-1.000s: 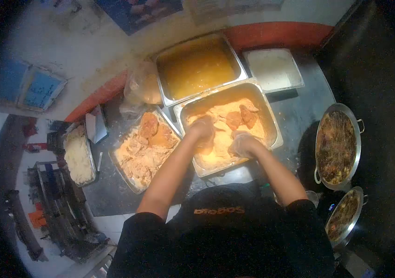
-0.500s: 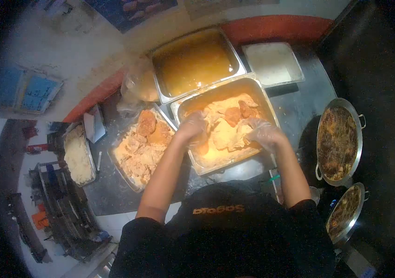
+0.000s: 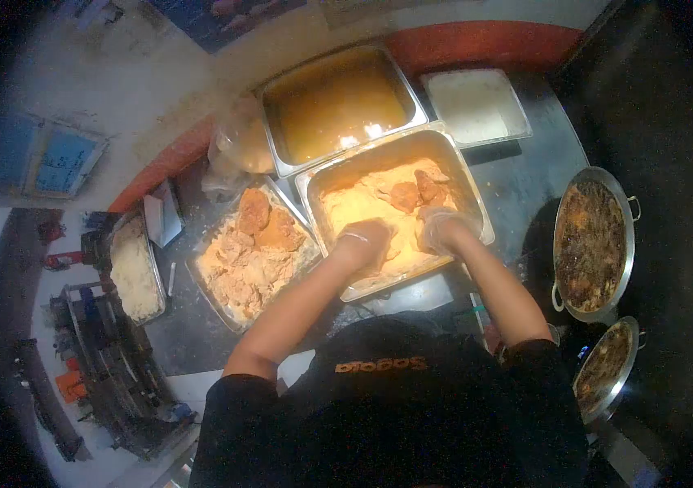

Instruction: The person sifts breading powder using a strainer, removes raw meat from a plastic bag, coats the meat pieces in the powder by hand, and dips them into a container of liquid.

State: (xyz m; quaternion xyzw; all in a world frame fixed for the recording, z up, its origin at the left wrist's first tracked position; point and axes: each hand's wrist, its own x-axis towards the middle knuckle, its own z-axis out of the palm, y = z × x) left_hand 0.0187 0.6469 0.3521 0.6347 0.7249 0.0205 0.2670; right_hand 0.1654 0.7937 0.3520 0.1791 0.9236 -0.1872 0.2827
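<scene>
A deep metal pan holds pale orange breading flour. My left hand, in a clear plastic glove, is pushed into the flour near the pan's front left. My right hand, also gloved, dips into it at the front right. The fingers of both are largely sunk in the flour or turned away, and whatever they may hold is hidden. Reddish-orange pieces that look like marinated chicken lie on the flour just beyond my right hand.
Left of the pan, a tray carries flour-coated pieces. Behind stands a pan of amber liquid, with a white-filled tray to its right. Two wide pans of dark oil sit at the right. Another flour tray is far left.
Both hands have moved down and towards me, deeper into the flour. The pale, flour-coated mass between them is no longer distinct. The reddish pieces remain in the pan.
</scene>
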